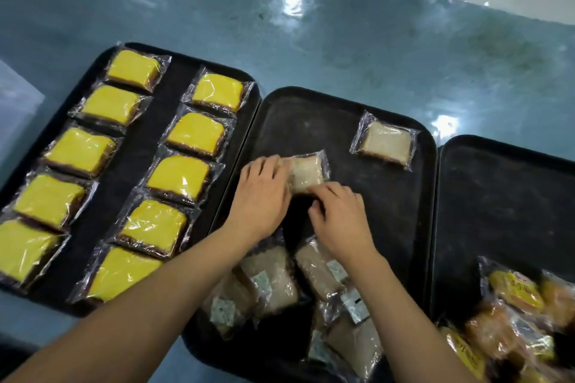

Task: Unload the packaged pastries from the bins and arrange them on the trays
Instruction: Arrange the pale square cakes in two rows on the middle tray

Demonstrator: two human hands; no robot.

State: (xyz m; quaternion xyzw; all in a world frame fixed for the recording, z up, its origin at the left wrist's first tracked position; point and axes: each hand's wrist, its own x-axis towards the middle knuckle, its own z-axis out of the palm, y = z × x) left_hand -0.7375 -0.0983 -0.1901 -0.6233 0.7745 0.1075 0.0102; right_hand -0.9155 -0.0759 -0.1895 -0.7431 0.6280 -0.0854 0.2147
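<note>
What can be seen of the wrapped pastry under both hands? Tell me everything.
The pale wrapped pastry is a beige, roughly square slice sealed in clear, crinkled plastic. It lies flat on the middle black tray, left of a matching packet. The left hand covers its left end; the right hand touches its near edge. It looks slightly blurred.

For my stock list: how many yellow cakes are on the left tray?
10. Five lie in the tray's left column, five in its right column; the nearest left one is cut by the picture's edge, so more may be hidden.
</note>
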